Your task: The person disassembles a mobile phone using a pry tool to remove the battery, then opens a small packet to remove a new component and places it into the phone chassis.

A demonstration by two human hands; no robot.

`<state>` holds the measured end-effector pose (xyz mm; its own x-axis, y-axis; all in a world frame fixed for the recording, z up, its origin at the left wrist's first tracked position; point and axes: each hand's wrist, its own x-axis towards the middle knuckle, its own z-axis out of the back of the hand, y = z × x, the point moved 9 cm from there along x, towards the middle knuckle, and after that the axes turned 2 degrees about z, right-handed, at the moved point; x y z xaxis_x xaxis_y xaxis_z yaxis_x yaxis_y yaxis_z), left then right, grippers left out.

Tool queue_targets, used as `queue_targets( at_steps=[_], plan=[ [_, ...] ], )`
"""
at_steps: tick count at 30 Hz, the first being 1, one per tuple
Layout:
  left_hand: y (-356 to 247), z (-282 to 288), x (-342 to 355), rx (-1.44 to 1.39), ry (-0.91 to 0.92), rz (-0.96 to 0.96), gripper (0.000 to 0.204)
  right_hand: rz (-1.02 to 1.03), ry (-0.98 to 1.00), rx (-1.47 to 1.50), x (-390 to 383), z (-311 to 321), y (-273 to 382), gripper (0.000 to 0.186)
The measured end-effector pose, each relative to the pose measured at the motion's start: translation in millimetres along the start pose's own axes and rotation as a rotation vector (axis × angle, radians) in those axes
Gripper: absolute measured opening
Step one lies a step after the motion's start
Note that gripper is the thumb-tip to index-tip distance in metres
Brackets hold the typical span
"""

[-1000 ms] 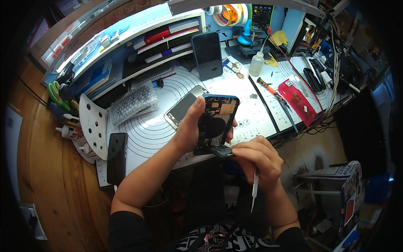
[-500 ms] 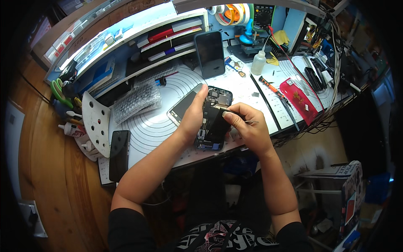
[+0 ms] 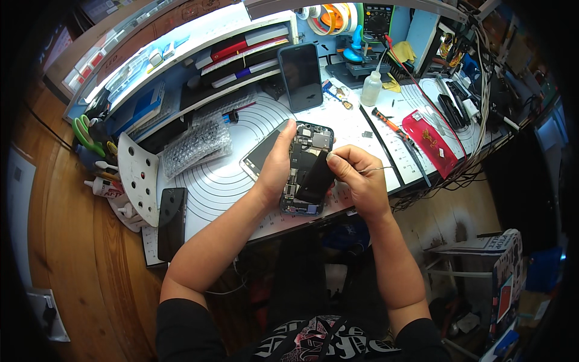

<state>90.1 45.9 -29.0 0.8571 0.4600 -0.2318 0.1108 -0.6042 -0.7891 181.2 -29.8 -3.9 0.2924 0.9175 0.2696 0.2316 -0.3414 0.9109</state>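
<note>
phone [image 3: 306, 161] is in the left hand [image 3: 277, 172], held up near the front edge of the worktop [image 3: 202, 208], its inner parts facing the camera. the left hand is clamped on the phone's left side, thumb pointing up toward the top corner. the right hand [image 3: 363, 186] has its thumb and a finger together on the upper right end of a black slab [image 3: 316, 180]. the slab slants across the phone's lower part; whether its lower end touches the phone, i cannot tell. a thin metal tool [image 3: 376, 169] also sits in the right hand and sticks out to the right.

behind the left hand, a screen [image 3: 258, 158] lies on the worktop, partly hidden. beyond it, a standing phone [image 3: 300, 75] is near the shelf [image 3: 253, 92]. bubble wrap [image 3: 198, 146] lies to the left, and a dark phone [image 3: 172, 223] lies at the worktop's left end, beside a white holder [image 3: 137, 181] with round holes. green scissors [image 3: 85, 136] stand behind the holder.

on the right are a bottle [image 3: 371, 90] with a thin nozzle, an orange and black screwdriver [image 3: 386, 122] and a red pouch [image 3: 429, 145]. a multimeter [image 3: 377, 23] and tape rolls [image 3: 332, 23] are at the back.
</note>
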Motion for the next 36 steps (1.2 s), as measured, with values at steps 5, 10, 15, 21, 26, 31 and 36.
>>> queue_targets(
  at_steps=[5, 10, 15, 21, 26, 31, 36],
  plan=[
    [-3.5, -5.8, -1.8, -0.018, 0.003, -0.010, 0.084, 0.003, -0.015, 0.066, -2.4, -0.8, -1.3, 0.015],
    [-4.1, -8.0, -2.8, 0.001, 0.012, -0.005, 0.084, 0.013, -0.034, 0.101, -4.0, 0.7, -3.8, 0.015],
    [-3.4, -7.3, -2.6, 0.020, 0.008, -0.005, 0.083, 0.003, -0.066, 0.137, -6.7, -0.1, -3.7, 0.015],
    [-4.7, -8.9, -4.1, 0.039, -0.006, -0.013, 0.084, -0.004, -0.077, 0.147, -6.8, -1.8, -3.0, 0.016],
    [-3.5, -6.3, -4.1, 0.069, -0.003, -0.009, 0.085, -0.038, -0.086, 0.126, -7.8, -1.6, -5.6, 0.016],
    [-1.5, -6.0, -4.7, 0.077, 0.019, -0.002, 0.085, -0.052, -0.077, 0.116, -7.1, -1.5, -7.0, 0.016],
    [-0.3, -6.8, -5.0, 0.078, 0.027, 0.012, 0.085, -0.077, -0.091, 0.137, -6.8, -0.4, -9.0, 0.017]
  ],
)
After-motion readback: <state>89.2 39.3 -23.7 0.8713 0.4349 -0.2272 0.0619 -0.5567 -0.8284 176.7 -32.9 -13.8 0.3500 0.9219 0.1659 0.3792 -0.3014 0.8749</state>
